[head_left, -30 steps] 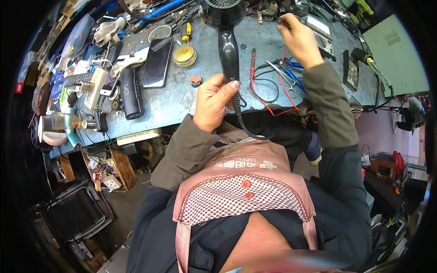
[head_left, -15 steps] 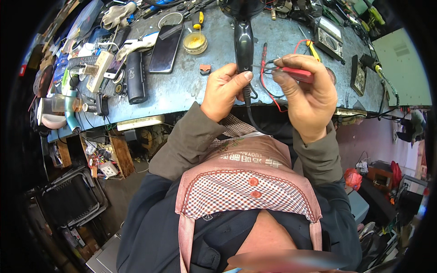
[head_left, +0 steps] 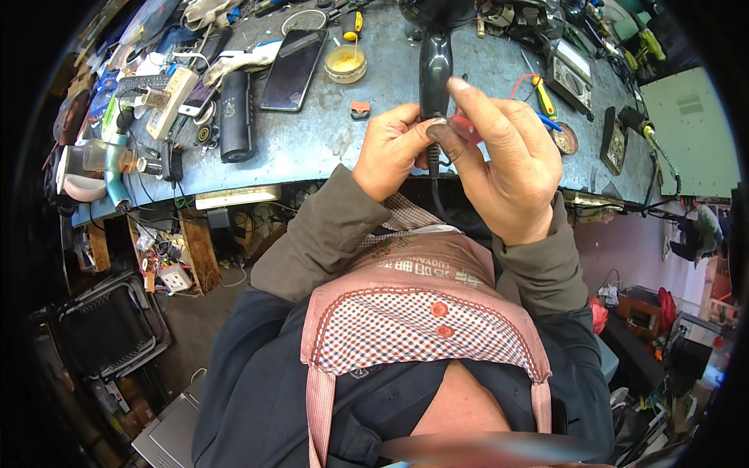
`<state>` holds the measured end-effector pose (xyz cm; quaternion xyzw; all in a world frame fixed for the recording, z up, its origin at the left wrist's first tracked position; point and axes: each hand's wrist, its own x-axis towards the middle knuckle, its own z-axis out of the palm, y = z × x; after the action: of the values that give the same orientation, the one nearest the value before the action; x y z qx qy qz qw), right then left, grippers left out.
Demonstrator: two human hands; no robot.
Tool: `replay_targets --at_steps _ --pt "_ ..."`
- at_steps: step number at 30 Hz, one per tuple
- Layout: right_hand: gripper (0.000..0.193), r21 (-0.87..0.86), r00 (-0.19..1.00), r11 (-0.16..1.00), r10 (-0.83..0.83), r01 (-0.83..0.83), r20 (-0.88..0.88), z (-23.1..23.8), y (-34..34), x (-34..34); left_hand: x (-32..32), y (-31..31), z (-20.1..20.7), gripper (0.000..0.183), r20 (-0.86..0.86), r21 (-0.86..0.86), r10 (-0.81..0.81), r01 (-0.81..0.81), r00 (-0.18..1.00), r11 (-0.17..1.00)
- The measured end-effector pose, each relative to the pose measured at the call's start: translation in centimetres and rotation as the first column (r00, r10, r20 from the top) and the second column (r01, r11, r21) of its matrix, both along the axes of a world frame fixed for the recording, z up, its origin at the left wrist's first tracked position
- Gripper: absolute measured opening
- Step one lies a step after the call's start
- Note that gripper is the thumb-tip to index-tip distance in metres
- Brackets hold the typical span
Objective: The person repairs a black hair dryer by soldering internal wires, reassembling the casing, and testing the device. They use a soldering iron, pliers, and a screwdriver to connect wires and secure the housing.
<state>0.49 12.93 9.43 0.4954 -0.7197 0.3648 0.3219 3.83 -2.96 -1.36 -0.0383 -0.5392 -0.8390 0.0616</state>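
Observation:
A black hair dryer (head_left: 435, 66) lies on the blue-grey bench, its round head at the far edge of the view and its cord running down toward me. My left hand (head_left: 392, 148) is closed around the lower end of the handle, thumb on top near the cord outlet. Close against it, my right hand (head_left: 507, 152) pinches a red-handled tool (head_left: 464, 129), probably a screwdriver; the fingers cover most of it and hide its tip. The right index finger is raised beside the handle. Both thumbs nearly meet at the handle's base.
Left of the hands are a small orange-and-black part (head_left: 360, 110), a jar of yellow paste (head_left: 346, 65), a dark phone (head_left: 293, 70) and a black cylinder (head_left: 236, 117). To the right are yellow-handled pliers or a screwdriver (head_left: 546, 100), a round tin (head_left: 563, 139) and a multimeter (head_left: 572, 76).
My right hand has moved left and in against the handle, bringing the red-handled tool to its base. My left hand keeps its grip. The whole view has shifted slightly.

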Motion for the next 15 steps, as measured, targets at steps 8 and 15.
replay_targets --at_steps 8,15 --pt "0.056 0.064 0.987 0.985 0.162 -0.16 -0.02 0.1 -0.7 -0.3 0.3 0.0 0.2 0.025 -0.024 -0.024 0.02 -0.02 1.0 1.0" --pt "0.058 0.082 0.993 0.99 0.119 -0.118 -0.012 -0.3 0.7 -0.1 0.3 -0.2 0.2 0.026 -0.001 -0.008 -0.011 0.011 1.0 1.0"
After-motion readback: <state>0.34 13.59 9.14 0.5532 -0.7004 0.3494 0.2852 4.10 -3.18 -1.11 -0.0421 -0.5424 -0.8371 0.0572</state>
